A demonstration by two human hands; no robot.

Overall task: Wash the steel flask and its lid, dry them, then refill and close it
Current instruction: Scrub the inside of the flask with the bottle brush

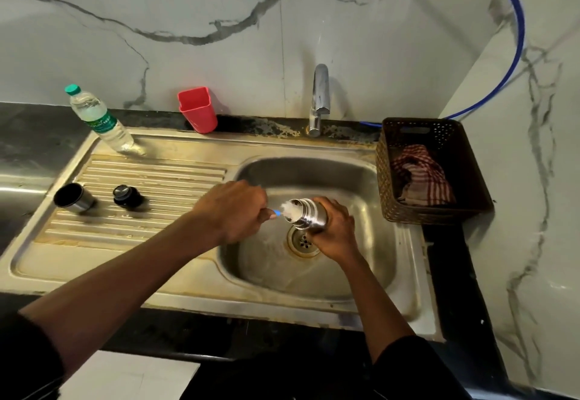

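Right hand (332,230) first: I grip the steel flask (309,217), tilted above the sink (361,261) drain; my left hand (233,211) holds a brush (287,208) at its mouth. Its lid (127,195) sits on the drainboard (150,177). The water bottle (97,117) label is unreadable.

The black desk (31,130) carries a red tumbler (197,109) upper centre and a brown basket (423,214) at right. Its sink's drainboard (163,180) bears a water bottle (100,120), steel cap (73,199) and black stopper (127,199).

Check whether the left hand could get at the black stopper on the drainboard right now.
Probably yes: the black stopper stands in the open on the drainboard, nothing between it and the left hand. But its fingers grip the brush in the steel flask, so that must go down first.
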